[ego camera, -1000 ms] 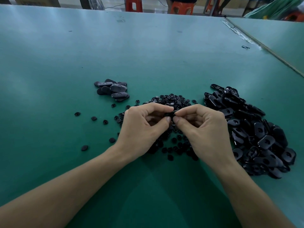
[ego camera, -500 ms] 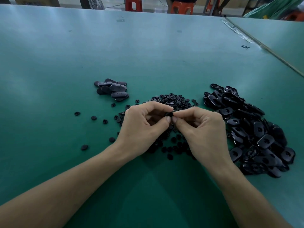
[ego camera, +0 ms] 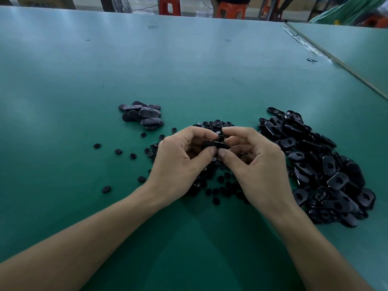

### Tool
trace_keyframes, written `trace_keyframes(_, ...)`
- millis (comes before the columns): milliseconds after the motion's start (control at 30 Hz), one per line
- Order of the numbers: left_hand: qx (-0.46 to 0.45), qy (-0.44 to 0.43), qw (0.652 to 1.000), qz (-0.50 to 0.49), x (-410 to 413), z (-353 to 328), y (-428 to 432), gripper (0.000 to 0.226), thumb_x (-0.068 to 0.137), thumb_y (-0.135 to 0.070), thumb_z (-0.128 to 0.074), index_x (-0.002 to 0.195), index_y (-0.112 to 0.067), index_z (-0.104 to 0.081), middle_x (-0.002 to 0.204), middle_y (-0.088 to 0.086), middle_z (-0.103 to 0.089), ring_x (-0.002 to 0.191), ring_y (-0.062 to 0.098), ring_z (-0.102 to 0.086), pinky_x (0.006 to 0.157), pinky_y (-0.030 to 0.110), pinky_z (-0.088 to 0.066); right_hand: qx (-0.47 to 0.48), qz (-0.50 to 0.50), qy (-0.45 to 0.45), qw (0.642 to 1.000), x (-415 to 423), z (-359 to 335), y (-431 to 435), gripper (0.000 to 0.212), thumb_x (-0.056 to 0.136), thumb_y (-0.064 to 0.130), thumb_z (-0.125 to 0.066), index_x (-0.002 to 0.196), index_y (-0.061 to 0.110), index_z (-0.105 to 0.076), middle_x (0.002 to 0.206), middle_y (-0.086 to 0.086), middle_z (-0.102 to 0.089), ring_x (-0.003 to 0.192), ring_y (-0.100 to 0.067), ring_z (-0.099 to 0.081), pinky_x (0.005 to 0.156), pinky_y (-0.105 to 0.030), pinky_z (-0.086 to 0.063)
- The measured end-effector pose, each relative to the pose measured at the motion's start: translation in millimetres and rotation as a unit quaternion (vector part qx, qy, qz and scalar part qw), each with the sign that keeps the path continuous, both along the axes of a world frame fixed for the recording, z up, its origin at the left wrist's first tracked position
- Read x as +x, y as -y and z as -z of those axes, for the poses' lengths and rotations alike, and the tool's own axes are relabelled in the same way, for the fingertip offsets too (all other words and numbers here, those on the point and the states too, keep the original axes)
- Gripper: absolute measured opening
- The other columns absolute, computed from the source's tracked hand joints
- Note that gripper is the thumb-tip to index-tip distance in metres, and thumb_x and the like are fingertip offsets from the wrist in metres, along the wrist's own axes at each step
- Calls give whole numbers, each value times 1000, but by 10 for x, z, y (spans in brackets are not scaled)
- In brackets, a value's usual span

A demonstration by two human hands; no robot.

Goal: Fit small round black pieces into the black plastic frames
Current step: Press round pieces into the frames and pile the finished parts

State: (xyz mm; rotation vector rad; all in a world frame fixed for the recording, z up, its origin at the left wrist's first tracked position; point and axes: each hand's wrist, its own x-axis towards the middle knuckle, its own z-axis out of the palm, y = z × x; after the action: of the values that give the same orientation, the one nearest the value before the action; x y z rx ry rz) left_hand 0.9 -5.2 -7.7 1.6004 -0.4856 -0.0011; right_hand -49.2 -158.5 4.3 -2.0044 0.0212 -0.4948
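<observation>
My left hand (ego camera: 180, 162) and my right hand (ego camera: 258, 164) meet above the middle of the table, and together they pinch one black plastic frame (ego camera: 215, 144) between thumbs and forefingers. Whether a round piece sits in it is hidden by the fingers. Under and around the hands lies a scattered heap of small round black pieces (ego camera: 218, 185). A big pile of empty black frames (ego camera: 327, 171) lies to the right. A small stack of frames (ego camera: 142, 115) sits at the back left.
The green table (ego camera: 63, 101) stretches far back. Stray round pieces (ego camera: 118, 151) lie to the left of the hands. A seam with a strip (ego camera: 336, 59) runs along the right. Red stools (ego camera: 231, 9) stand beyond the far edge.
Both hands have risen slightly and turned, so the frame now shows between the fingertips. The piles have not moved.
</observation>
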Motion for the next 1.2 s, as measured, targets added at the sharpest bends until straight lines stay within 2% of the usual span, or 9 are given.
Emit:
trace_keyframes(100,-5,-1,1000,4,4,-4,-16,29,86,0,-73,99,-25,-69,89,-3,-75,79,8,-70,76,24,-57,40,-39,-17,998,18,-17,36,26,86,6,-76,100,28,-76,91,16,-76,87,-3,-72,82,-18,-56)
trace_keyframes(267,-9,-1,1000,0,14,0,-23,26,83,-6,-78,98,-26,-70,89,-4,-76,81,10,-72,77,24,-58,75,-56,-30,995,29,-48,115,19,85,6,-77,96,22,-78,87,10,-78,84,-8,-74,79,-22,-58)
trace_keyframes(367,-10,-8,1000,-1,22,11,-18,22,80,-13,-79,97,-27,-72,90,-4,-77,82,11,-72,78,25,-58,70,-55,-35,995,25,-47,128,15,84,8,-79,94,19,-78,84,9,-77,80,-7,-74,75,-18,-57)
trace_keyframes(667,-10,-21,1000,-2,41,17,-27,24,79,-7,-82,93,-25,-76,84,-1,-78,77,12,-73,76,25,-59,22,-45,-50,997,28,-62,97,14,86,12,-76,86,26,-72,80,14,-74,74,-4,-70,68,-15,-54)
trace_keyframes(900,-26,-23,999,-4,19,-5,-39,23,74,-8,-83,88,-26,-76,80,3,-77,71,12,-71,72,25,-60,21,-45,-59,997,22,-68,99,15,87,13,-76,85,27,-72,79,8,-74,74,-9,-71,72,-28,-59)
trace_keyframes(1067,-13,-11,1000,-14,5,-20,-29,27,76,0,-83,83,-26,-75,74,-2,-76,64,6,-68,64,18,-56,23,-53,-53,997,12,-63,117,14,86,12,-77,88,25,-75,80,9,-75,76,-9,-72,73,-30,-60)
trace_keyframes(1200,4,-1,1000,-30,4,-33,-25,18,72,-13,-80,80,-27,-75,72,-3,-75,61,8,-68,62,22,-58,36,-54,-58,996,14,-66,110,12,86,11,-78,90,23,-76,80,8,-76,77,-10,-73,75,-31,-61)
